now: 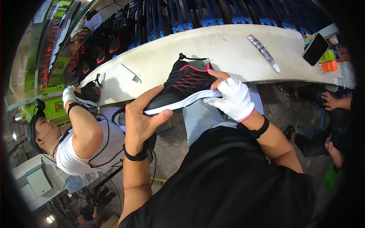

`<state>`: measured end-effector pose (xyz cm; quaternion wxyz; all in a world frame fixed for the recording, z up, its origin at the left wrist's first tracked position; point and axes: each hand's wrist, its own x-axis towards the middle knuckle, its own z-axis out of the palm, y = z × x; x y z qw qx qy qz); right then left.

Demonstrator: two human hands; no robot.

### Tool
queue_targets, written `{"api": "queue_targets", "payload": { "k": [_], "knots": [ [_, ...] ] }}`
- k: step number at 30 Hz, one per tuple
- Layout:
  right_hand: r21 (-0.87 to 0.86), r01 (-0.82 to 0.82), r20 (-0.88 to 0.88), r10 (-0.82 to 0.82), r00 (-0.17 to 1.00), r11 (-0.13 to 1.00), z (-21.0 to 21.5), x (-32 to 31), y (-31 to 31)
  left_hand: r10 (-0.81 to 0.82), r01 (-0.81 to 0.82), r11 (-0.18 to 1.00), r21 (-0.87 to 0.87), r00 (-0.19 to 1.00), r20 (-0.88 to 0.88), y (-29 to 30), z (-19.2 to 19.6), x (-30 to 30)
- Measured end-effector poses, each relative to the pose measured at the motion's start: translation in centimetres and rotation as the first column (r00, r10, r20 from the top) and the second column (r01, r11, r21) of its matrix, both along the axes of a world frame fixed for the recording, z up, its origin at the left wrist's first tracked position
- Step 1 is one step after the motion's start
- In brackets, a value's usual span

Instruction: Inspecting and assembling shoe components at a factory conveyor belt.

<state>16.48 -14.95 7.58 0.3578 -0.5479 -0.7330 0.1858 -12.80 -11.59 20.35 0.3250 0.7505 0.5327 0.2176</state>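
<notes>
A black sneaker [180,85] with red crossed lines, a red collar edge and a white sole is held up in front of me, over the bench's near edge. Bare, my left hand [142,110] is closed round its toe, thumb against the white sole. My right hand [234,97], in a white glove that leaves some fingertips bare, grips the heel end. The shoe's toe points to the left, and a black lace loop stands up at its top. The palm side of both hands is hidden.
On the pale bench [224,41] lie a tape-wrapped knife [264,53], a white scraper-like piece [130,73] and a phone [315,49]. At the left, a co-worker's gloved hand [69,95] holds another black shoe [89,93]. Blue racks [182,24] line the far side.
</notes>
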Motion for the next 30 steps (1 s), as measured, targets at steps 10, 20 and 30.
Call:
{"api": "queue_targets", "payload": {
  "k": [10,20,30],
  "knots": [
    [0.218,-0.246,0.363,0.156,0.919,0.944,0.7,-5.1,2.3,0.061,-0.1,0.994,-0.047,0.852,-0.52,-0.8,-6.1,0.0],
    [-0.105,-0.058,-0.049,0.053,0.997,0.993,-2.0,1.2,0.8,-0.151,0.172,0.984,0.045,0.941,-0.304,-2.3,-1.7,2.5],
    [0.159,0.069,-0.655,0.053,0.754,0.985,-2.8,14.7,-0.2,-0.41,-0.017,0.757,0.653,0.766,0.495,-0.9,-8.8,15.7]
  ]
}}
